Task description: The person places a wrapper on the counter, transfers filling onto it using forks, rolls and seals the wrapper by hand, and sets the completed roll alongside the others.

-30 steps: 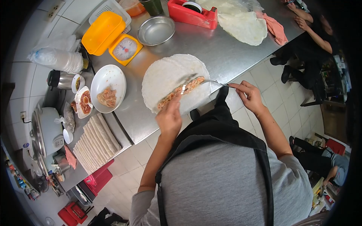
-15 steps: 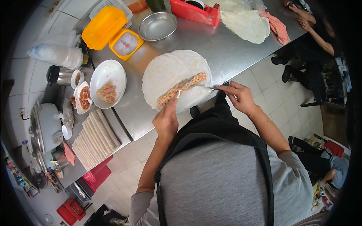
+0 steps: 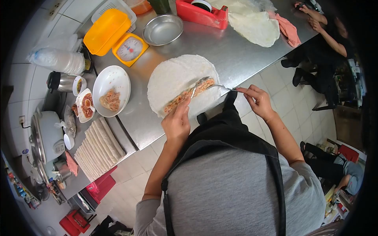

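A round white wrapper (image 3: 173, 74) lies on the steel table, with a long strip of orange-brown filling (image 3: 181, 98) across its near half. My left hand (image 3: 177, 120) is closed on a metal spoon (image 3: 193, 91), whose bowl touches the top of the filling. My right hand (image 3: 258, 100) pinches the handle of a second metal utensil (image 3: 225, 87); its tip meets the filling's right end. Left of the wrapper, a white bowl (image 3: 123, 84) holds a lump of the same filling (image 3: 110, 100).
A row of white rolls (image 3: 98, 147) lies at the lower left. Behind are a yellow scale (image 3: 130, 48), metal bowl (image 3: 162, 30) and red tape dispenser (image 3: 201, 15). More wrappers (image 3: 254, 29) and a pink cloth (image 3: 288, 30) lie right. Other people stand beyond the table.
The spoon in my left hand has moved from the filling's near edge up onto its top. The right utensil's tip has shifted to the filling's right end.
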The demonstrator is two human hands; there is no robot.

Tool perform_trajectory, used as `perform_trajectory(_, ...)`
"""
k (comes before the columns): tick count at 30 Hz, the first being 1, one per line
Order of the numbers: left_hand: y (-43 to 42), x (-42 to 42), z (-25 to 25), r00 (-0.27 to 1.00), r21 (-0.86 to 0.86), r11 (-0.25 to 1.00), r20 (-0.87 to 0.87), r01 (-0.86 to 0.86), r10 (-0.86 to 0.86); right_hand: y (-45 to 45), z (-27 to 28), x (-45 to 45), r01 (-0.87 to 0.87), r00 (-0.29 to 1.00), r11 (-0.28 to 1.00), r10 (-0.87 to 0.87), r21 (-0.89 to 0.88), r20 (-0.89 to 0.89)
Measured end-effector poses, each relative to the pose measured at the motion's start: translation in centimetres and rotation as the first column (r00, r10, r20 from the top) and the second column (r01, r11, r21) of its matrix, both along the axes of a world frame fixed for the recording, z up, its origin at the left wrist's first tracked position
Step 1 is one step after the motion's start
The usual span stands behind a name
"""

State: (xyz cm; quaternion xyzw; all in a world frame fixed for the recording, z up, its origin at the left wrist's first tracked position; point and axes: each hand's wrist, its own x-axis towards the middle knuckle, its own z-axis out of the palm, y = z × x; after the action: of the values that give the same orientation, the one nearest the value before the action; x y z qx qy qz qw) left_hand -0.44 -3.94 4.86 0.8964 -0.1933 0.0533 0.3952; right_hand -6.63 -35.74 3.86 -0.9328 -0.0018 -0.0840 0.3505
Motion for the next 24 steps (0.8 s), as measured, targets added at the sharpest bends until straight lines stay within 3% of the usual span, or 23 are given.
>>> perform_trajectory(4, -0.6, 0.0, -1.1, 0.996, 0.084, 0.993, -0.034, 0.087, -0.084, -0.3, -0.1, 0.1, 0.009, 1.000, 0.999, -0.008, -0.031, 0.018)
perform_trajectory(7, -0.3, 0.5, 0.0, 1.000, -0.029, 0.999, 0.012, 0.018, -0.018, -0.4, 0.4, -0.3, 0.019, 1.000, 1.000, -0.019, -0.013, 0.022)
perform_trajectory(10, -0.8, 0.8, -0.8, 1.000, 0.007, 1.000, -0.001, -0.001, 0.001, -0.1, 0.0, -0.2, -0.032, 0.997, 0.997, 0.037, -0.077, 0.061)
perform_trajectory(13, -0.6, 0.4, -1.1, 0.998, 0.024, 0.998, 0.016, 0.053, -0.053, -0.5, -0.2, 0.0, 0.039, 0.998, 0.998, -0.036, -0.058, 0.056)
perform_trajectory(16, 1.7, 0.5, -0.1, 0.995, -0.025, 0.995, -0.043, -0.092, 0.091, -0.5, -0.2, -0.8, -0.010, 1.000, 0.998, 0.008, 0.058, 0.029)
perform_trajectory(17, 2.7, 0.8, -0.5, 0.995, -0.045, 0.994, 0.008, -0.103, 0.103, 0.1, -0.1, -0.7, -0.066, 0.997, 0.996, 0.064, 0.060, 0.042)
perform_trajectory(19, 3.9, 0.6, -1.1, 0.996, 0.053, 0.995, 0.047, -0.079, 0.076, 2.3, 0.4, -0.1, -0.176, 0.983, 0.982, 0.172, 0.061, 0.066)
perform_trajectory(24, 4.6, -1.5, 0.1, 0.994, 0.146, 0.989, 0.110, -0.003, -0.013, 3.9, -0.3, 1.3, -0.117, 0.992, 0.993, 0.116, 0.026, 0.044)
